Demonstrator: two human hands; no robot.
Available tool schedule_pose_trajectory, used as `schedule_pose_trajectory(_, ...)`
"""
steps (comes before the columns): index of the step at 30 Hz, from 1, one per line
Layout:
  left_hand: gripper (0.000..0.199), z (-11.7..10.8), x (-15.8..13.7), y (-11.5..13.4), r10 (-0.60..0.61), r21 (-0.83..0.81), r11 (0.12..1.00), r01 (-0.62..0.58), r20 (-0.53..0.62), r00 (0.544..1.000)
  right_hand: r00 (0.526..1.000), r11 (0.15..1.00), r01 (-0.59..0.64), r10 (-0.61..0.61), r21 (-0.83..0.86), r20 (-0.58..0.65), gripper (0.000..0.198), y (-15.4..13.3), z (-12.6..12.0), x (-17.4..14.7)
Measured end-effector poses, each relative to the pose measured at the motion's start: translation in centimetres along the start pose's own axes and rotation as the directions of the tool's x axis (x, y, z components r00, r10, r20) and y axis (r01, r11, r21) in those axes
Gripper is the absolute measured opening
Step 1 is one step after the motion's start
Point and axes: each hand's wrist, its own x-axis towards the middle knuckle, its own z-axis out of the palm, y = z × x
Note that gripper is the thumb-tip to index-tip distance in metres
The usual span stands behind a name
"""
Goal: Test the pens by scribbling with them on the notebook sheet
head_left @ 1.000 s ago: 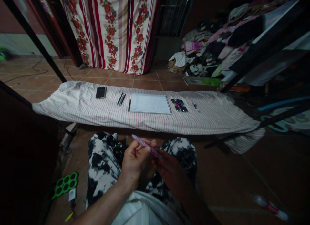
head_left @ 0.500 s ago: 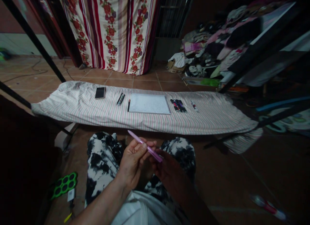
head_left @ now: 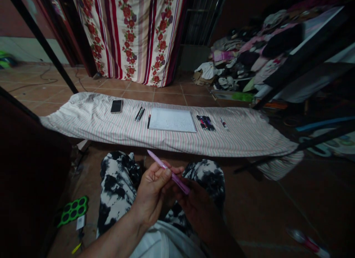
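Above my lap, a pink pen (head_left: 155, 159) slants with its tip pointing up and left. My left hand (head_left: 151, 186) pinches its middle between thumb and fingers. At the pen's lower end is my right hand (head_left: 195, 204), in deep shadow, its fingers closed about that end. Beyond my knees, an open spiral notebook (head_left: 172, 120) lies on a striped cloth (head_left: 238, 139), with a dark pen (head_left: 149, 121) along its left edge. A few pens (head_left: 140, 114) lie farther left. Several dark-bodied pens (head_left: 205, 123) sit right of the notebook, and a small white marker-like item (head_left: 224, 124) beyond them.
A phone (head_left: 116, 106) rests on the cloth's left part. Dark metal bars (head_left: 47, 50) frame both sides. A green object with round holes (head_left: 74, 210) lies on the floor at lower left. Behind are a flowered curtain (head_left: 141, 36) and piled clothes (head_left: 249, 58).
Both hands and the pen have shifted slightly right and down, the pen's lower end most. The view has moved a little; things on the cloth keep their places.
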Motion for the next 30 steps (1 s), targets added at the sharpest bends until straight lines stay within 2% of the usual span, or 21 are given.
schedule_pose_trajectory(4, 0.017, -0.28, 0.37, 0.05, 0.028, 0.038, 0.999, -0.028, 0.0, 1.0, 0.994, 0.994, -0.097, 0.098, 0.042, -0.044, 0.029, -0.68, 0.32, 0.17)
schedule_pose_trajectory(6, 0.017, -0.34, 0.51, 0.06, 0.039, 0.05, 0.998, -0.039, -0.012, 0.999, 0.992, 0.991, -0.122, 0.124, 0.056, -0.028, 0.032, -0.71, 0.22, 0.29)
schedule_pose_trajectory(10, 0.018, -0.18, 0.49, 0.06, 0.051, 0.041, 0.998, -0.05, -0.02, 0.998, 0.994, 0.992, -0.093, 0.087, 0.091, 0.063, 0.035, -0.41, -0.23, 0.35)
schedule_pose_trajectory(15, 0.018, 0.06, 0.31, 0.06, 0.045, 0.006, 0.999, -0.045, -0.019, 0.999, 0.995, 0.99, -0.063, 0.053, 0.123, 0.084, 0.034, -0.26, -0.21, 0.22)
schedule_pose_trajectory(19, 0.016, -0.09, 0.4, 0.08, 0.016, 0.003, 1.0, -0.016, -0.033, 0.999, 0.991, 0.987, -0.107, 0.096, 0.124, 0.09, 0.026, -0.58, 0.07, 0.17)
schedule_pose_trajectory(23, 0.015, -0.37, 0.62, 0.04, -0.021, 0.011, 1.0, 0.022, -0.071, 0.997, 0.983, 0.982, -0.106, 0.08, 0.155, 0.163, 0.033, -0.7, -0.1, -0.02)
schedule_pose_trajectory(30, 0.021, -0.51, 0.62, 0.05, -0.023, 0.025, 0.999, 0.025, -0.084, 0.996, 0.997, 0.989, -0.008, -0.004, 0.147, 0.08, 0.03, -0.26, -0.23, -0.27)
